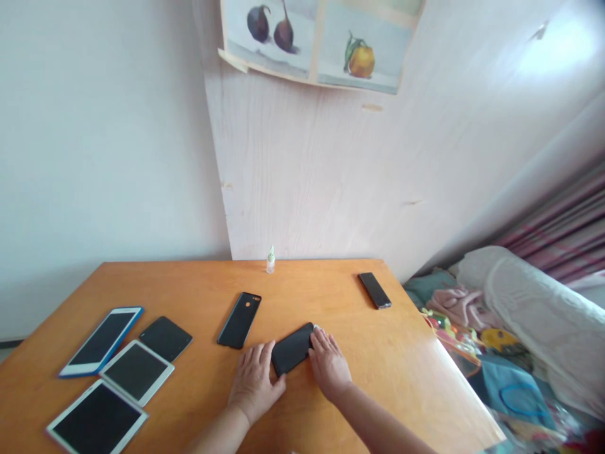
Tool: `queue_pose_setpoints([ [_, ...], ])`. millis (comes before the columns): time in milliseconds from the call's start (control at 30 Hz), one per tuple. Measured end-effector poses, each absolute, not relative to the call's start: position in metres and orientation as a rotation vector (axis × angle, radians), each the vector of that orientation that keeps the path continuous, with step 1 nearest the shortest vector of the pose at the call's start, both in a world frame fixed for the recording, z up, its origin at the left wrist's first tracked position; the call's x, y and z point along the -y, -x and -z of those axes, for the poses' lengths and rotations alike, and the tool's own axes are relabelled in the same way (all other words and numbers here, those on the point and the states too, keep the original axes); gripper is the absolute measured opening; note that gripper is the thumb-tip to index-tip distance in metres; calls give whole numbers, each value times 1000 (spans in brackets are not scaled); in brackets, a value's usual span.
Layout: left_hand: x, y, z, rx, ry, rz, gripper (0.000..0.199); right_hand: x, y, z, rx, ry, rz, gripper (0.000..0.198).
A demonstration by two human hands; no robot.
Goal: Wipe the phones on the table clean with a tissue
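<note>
A black smartphone (293, 349) lies at a slant on the wooden table, between my two hands. My left hand (258, 381) grips its left end, thumb at the lower corner and fingers along the upper side. At the right end, the fingers of my right hand (331, 366) press together against the phone's edge; the thumb is hard to make out. Just beyond my left hand is an empty black phone case (240, 320) with a camera cutout, lying apart from the phone.
On the table's left lie a blue-edged tablet (101, 340), a dark tablet (166, 338) and two white-framed tablets (137, 371) (97, 419). A small spray bottle (270, 260) stands at the back. Another phone (374, 290) lies at the back right. Piled fabrics (515, 384) sit beyond the right edge.
</note>
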State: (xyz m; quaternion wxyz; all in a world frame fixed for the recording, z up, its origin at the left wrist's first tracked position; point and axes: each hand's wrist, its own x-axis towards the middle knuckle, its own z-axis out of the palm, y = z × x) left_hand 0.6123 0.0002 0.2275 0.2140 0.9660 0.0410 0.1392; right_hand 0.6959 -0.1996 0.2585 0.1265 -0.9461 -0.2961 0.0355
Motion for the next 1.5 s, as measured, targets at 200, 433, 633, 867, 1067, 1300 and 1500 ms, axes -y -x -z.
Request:
queue_pose_setpoints([
  [200,1,-613,-234,-125,-2695,-328,60,192,-663,-252,1218,2504,-138,44],
  [433,2,-613,-239,-102,-2701,-299,61,209,-693,-252,881,2724,-64,45],
  [633,3,-611,-243,-115,-2695,-292,59,199,-667,-245,1269,2483,-74,44],
  [867,5,-608,-248,-107,-2718,-294,60,219,-699,-241,991,2622,29,47],
  [1067,6,-607,-248,-114,-2733,-310,60,209,-681,-243,1448,2377,-65,46],
  [1300,6,-605,-246,-87,-2737,-354,59,221,-709,-230,1211,2432,138,45],
  [1500,6,-604,-243,-76,-2744,-365,58,225,-706,-224,1207,2416,198,44],
])
